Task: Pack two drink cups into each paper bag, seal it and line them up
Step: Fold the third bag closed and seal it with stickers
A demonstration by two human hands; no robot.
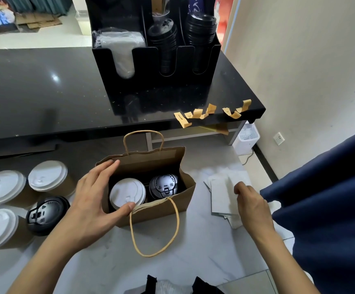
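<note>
Something black and white (170, 286) at the worktop's near edge is cut off and hard to make out. Behind it on the pale worktop (204, 251) stands an open paper bag (161, 215) with a white-lidded cup (127, 193) and a black-lidded cup (164, 186) inside. Spread wide, the left hand (91, 200) grips the bag's left end, thumb on its near rim. Curled, the right hand (251, 205) pinches white paper sheets (223, 194) near the right edge. Four spare cups (19, 200) sit left, partly cropped.
</note>
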